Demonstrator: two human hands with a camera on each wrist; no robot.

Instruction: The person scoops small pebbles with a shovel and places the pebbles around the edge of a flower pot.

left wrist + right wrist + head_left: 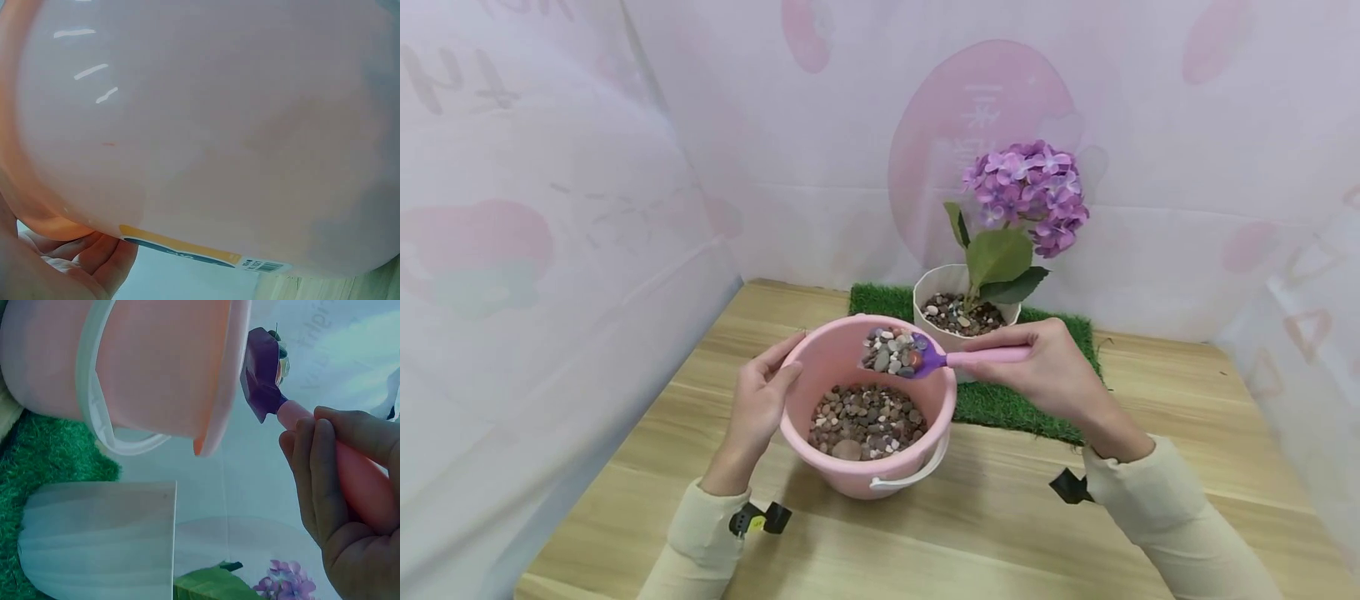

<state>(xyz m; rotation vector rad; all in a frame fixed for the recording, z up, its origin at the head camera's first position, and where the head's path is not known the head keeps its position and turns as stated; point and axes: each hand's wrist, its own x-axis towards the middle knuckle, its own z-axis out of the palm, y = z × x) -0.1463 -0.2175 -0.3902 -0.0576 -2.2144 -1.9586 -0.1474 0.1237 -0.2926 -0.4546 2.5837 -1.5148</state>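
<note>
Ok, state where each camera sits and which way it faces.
Head: worn on the head, facing forward and down at the bucket; left hand, right hand and sleeves show.
Left wrist: on that wrist, facing the bucket's side; fingers show.
Right wrist: on that wrist, facing the scoop; right hand shows.
Head and right wrist share scoop and pot.

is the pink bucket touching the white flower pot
Apart: the right wrist view shows a gap, with green turf and pale backdrop visible between bucket and pot.
</note>
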